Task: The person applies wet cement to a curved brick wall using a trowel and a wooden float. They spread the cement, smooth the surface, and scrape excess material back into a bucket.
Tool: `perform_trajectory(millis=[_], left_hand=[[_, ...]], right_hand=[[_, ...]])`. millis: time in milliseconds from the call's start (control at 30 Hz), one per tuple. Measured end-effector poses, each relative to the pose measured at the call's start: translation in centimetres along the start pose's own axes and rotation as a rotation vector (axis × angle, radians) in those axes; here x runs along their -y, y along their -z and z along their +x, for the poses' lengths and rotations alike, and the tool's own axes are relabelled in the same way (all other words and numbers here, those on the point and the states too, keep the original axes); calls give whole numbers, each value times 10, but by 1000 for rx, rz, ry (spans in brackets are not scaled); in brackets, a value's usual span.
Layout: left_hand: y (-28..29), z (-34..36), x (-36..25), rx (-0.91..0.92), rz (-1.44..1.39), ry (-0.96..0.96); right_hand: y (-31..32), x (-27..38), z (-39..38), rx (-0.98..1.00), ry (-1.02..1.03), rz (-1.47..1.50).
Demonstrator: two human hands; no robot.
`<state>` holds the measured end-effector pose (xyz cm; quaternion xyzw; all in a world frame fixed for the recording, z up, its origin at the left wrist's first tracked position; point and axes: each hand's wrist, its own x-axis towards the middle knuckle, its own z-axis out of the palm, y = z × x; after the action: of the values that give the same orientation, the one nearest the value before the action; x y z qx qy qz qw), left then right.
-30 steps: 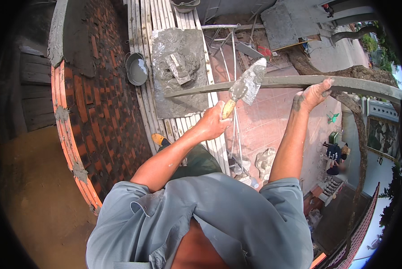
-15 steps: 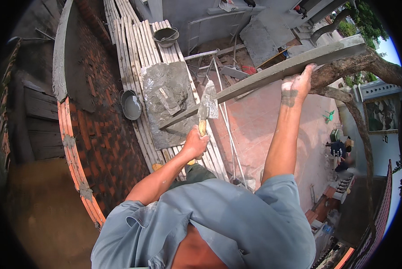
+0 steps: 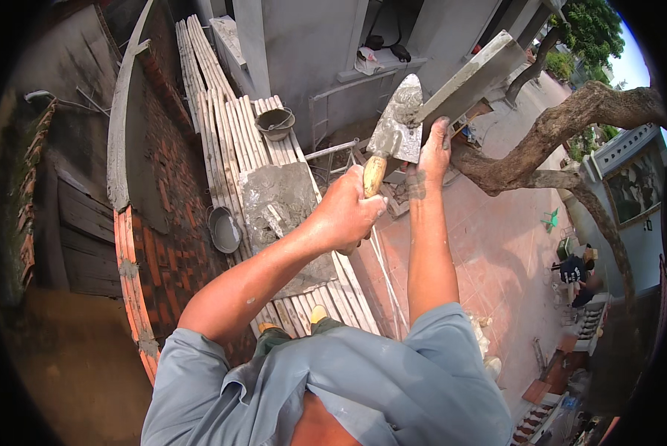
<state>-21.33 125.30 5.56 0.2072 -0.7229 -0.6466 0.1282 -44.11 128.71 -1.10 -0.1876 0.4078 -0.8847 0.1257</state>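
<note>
My left hand (image 3: 346,212) is closed round the wooden handle of a pointed trowel (image 3: 394,132). Grey mortar clings to its blade, which points up and away. In my right hand (image 3: 434,152) is a long grey mortar-coated straightedge board (image 3: 476,78), slanting up and to the right. The trowel's edge lies right beside the board's near end; whether they touch I cannot tell. Below my left forearm, a flat mortar board (image 3: 292,182) carries wet mortar, with a small mortar-covered tool (image 3: 274,221) lying in it.
A bamboo-pole platform (image 3: 222,126) holds two buckets, one at the back (image 3: 275,124) and one at the left (image 3: 224,230). A brick wall (image 3: 170,275) rises left. A thick tree branch (image 3: 556,137) crosses at right, above a tiled courtyard (image 3: 489,253); a person (image 3: 577,273) is down there.
Both hands have come together farther out. The trowel has risen off the area over the mortar board, and the straightedge board has swung to point up and away. My view has shifted slightly.
</note>
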Motion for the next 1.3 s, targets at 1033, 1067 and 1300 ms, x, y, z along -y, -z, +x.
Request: perform_trajectory(millis=[1033, 1067, 1300], left_hand=[[-3, -11, 107, -210, -133, -250], [0, -21, 141, -139, -197, -49], [7, -76, 389, -202, -246, 537]], right_hand=[[-32, 26, -35, 390, -27, -47], [-27, 26, -37, 371, -28, -84], [11, 13, -47, 255, 25, -208]])
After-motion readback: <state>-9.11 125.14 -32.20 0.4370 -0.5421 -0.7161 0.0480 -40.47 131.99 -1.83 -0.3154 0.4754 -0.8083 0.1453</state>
